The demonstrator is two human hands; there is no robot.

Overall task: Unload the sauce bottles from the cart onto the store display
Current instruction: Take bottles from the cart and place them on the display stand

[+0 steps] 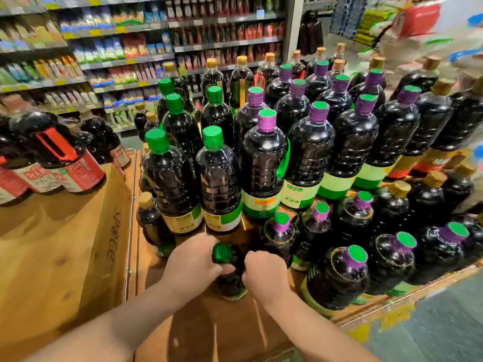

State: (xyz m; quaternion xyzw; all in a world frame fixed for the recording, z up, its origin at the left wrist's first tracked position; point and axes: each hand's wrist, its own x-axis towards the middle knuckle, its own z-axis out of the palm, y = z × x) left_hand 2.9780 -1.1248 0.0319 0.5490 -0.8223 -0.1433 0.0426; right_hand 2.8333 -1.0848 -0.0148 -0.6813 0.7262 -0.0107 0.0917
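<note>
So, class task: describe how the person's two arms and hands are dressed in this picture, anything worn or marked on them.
Both forearms are bare as far as the view shows, with no sleeves. The left hand and right hand wear no gloves; no watch, bracelet or ring shows.

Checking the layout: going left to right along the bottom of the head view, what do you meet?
Left hand → dark green-capped bottle gripped between both hands → right hand → purple-necked, green-topped bottle.

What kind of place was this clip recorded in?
Most likely a grocery store aisle: stocked shelves with price tags run behind, and a stacked display of dark sauce bottles fills the wooden platform.
</note>
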